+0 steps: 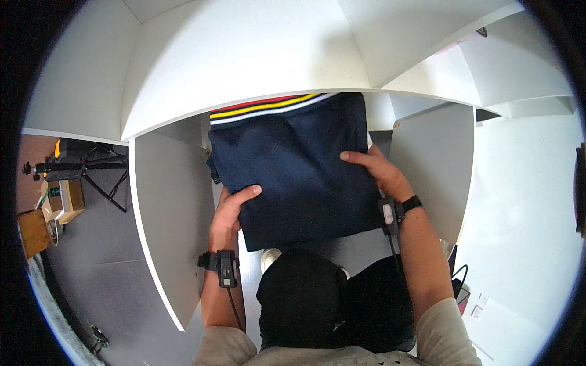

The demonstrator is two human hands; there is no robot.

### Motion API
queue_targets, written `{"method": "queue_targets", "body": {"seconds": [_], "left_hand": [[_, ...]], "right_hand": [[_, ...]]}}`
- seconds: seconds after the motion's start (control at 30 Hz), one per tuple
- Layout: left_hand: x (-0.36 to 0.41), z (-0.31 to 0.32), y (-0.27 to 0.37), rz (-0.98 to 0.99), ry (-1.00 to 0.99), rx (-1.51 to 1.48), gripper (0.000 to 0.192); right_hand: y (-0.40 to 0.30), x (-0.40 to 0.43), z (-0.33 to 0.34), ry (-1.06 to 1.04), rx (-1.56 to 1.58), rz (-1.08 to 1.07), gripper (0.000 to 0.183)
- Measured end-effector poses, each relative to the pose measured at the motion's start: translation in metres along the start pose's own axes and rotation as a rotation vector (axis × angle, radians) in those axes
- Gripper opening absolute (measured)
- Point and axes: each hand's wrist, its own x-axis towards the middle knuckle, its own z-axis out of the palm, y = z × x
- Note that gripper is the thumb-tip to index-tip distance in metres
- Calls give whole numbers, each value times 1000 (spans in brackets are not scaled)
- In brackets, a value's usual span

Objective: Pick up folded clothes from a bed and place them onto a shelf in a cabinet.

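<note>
A folded dark navy garment (302, 174) with red, yellow and white stripes along its far edge spans the opening between two cabinet doors. My left hand (236, 206) grips its left side, thumb on top and fingers hidden beneath. On the right side my right hand (373, 167) holds it the same way, its fingers mostly out of sight under the cloth. The garment's striped end reaches under the front edge of the white shelf (256, 55). Something white peeks out by my right hand; what it is cannot be told.
Open cabinet doors stand at the left (171, 210) and right (432, 169). Upper white compartments (512, 59) lie beyond. On the floor at far left are a black tripod (105, 167) and a wooden box (71, 199). A black cable (464, 274) hangs near the lower right.
</note>
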Motion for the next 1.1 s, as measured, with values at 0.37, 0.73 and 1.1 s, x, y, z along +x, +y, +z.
{"method": "queue_targets", "body": {"seconds": [0.37,0.73,1.1], "left_hand": [[22,4,11,210,-109,-174,100],[75,-17,-50,-32,-53,-326,101],[87,-14,-70,34,-23,-398,100]], "right_hand": [[-45,27,0,-51,-1,-238,71],[-39,73,19,-82,-188,51,113],[-17,93,21,-19,-251,-48,98]]}}
